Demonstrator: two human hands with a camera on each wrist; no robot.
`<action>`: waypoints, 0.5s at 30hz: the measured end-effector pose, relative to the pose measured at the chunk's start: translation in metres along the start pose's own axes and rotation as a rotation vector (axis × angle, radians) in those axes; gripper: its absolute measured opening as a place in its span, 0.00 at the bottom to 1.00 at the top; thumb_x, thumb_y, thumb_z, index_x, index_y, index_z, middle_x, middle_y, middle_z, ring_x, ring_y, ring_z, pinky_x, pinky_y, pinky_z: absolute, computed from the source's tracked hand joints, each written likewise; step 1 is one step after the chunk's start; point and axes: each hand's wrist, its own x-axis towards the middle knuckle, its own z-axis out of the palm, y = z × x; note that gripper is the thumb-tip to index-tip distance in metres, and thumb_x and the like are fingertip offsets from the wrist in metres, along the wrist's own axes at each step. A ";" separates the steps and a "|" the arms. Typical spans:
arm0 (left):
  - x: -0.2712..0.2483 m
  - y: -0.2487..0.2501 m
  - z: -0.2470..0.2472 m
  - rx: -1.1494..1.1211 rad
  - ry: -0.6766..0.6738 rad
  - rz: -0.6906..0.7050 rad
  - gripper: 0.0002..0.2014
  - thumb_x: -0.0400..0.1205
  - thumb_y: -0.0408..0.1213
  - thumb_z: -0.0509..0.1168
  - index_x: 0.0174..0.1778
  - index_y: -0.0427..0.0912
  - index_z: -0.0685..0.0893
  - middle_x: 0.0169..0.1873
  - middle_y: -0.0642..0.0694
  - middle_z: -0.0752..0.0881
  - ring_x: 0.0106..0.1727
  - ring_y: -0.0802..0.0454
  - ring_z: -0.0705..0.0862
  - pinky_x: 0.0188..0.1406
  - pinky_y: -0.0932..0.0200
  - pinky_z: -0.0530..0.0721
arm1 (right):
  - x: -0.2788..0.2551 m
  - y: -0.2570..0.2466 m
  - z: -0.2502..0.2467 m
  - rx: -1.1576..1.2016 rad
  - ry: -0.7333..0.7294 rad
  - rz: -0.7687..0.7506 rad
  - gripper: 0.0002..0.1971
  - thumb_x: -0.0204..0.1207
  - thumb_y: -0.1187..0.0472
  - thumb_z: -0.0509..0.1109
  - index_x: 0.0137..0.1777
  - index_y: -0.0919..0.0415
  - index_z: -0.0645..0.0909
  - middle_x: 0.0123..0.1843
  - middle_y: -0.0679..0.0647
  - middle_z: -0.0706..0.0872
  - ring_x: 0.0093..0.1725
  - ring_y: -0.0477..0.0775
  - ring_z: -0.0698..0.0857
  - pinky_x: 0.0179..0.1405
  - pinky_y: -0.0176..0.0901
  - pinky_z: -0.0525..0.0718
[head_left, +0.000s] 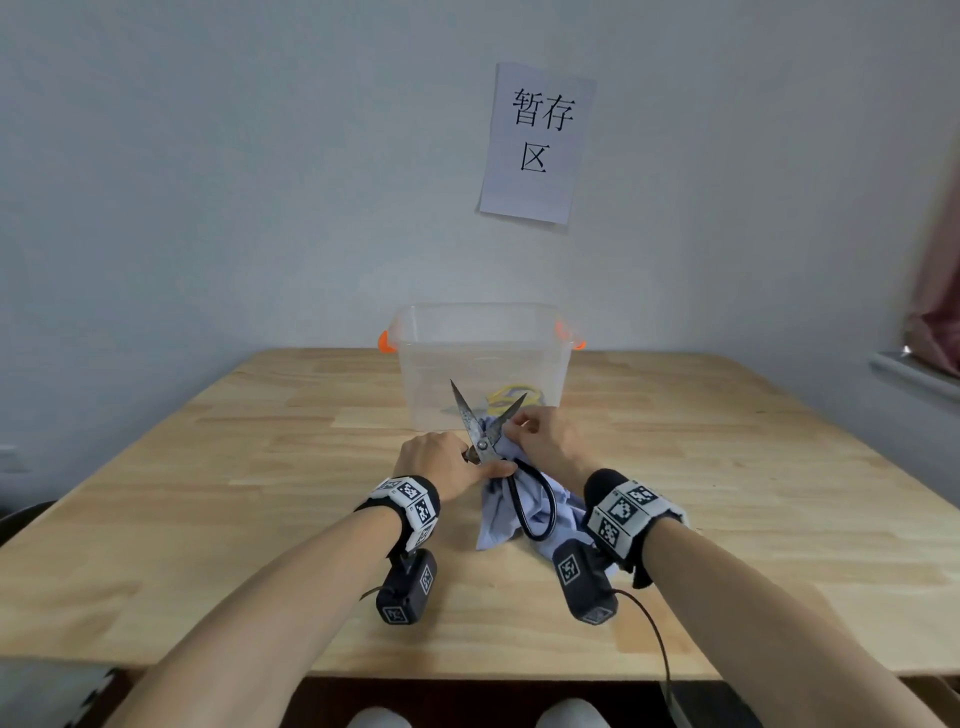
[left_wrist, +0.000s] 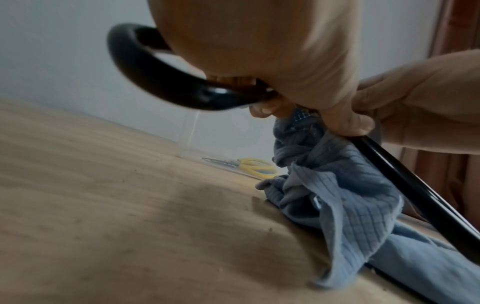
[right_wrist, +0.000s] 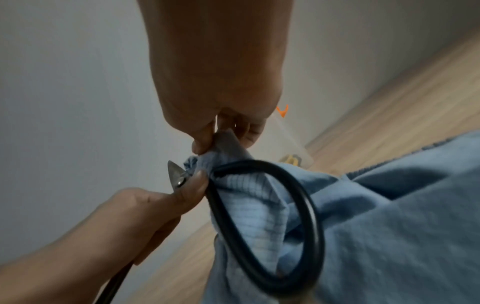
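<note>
Large scissors (head_left: 483, 444) with black loop handles (head_left: 537, 506) stand over the table, blades apart and pointing away from me. My left hand (head_left: 452, 460) grips them at the pivot, thumb across the joint; one handle loop (left_wrist: 145, 82) sticks out beside its palm. A light blue checked cloth (head_left: 498, 525) is bunched round the right blade and hangs down onto the table. My right hand (head_left: 522, 426) pinches the cloth (right_wrist: 233, 148) against that blade. In the right wrist view the other handle loop (right_wrist: 306, 205) lies over the cloth (right_wrist: 389, 205).
A clear plastic box (head_left: 415, 332) with orange latches stands just behind the hands, with yellow-handled scissors (head_left: 511, 393) inside. A paper sign (head_left: 535, 145) hangs on the wall above it. The wooden table (head_left: 208, 493) spreads wide on both sides.
</note>
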 end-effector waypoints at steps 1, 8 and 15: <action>0.001 0.000 0.001 0.005 0.002 -0.002 0.39 0.62 0.85 0.55 0.23 0.46 0.72 0.23 0.50 0.79 0.28 0.50 0.78 0.31 0.55 0.70 | 0.000 0.001 0.001 0.050 -0.003 0.015 0.09 0.80 0.60 0.71 0.39 0.62 0.84 0.33 0.52 0.81 0.33 0.48 0.76 0.33 0.37 0.74; 0.002 -0.012 0.000 -0.015 0.004 -0.045 0.40 0.64 0.84 0.56 0.25 0.45 0.79 0.24 0.49 0.82 0.33 0.48 0.83 0.34 0.55 0.78 | -0.005 0.009 -0.003 0.522 -0.220 0.105 0.12 0.77 0.77 0.71 0.58 0.66 0.86 0.46 0.59 0.91 0.46 0.54 0.89 0.48 0.42 0.89; 0.001 -0.012 0.003 -0.031 -0.015 -0.046 0.39 0.63 0.84 0.57 0.24 0.46 0.78 0.27 0.48 0.84 0.34 0.47 0.83 0.35 0.55 0.76 | 0.001 0.015 0.011 0.468 -0.137 0.176 0.08 0.71 0.64 0.81 0.42 0.63 0.83 0.36 0.56 0.86 0.39 0.53 0.85 0.44 0.46 0.86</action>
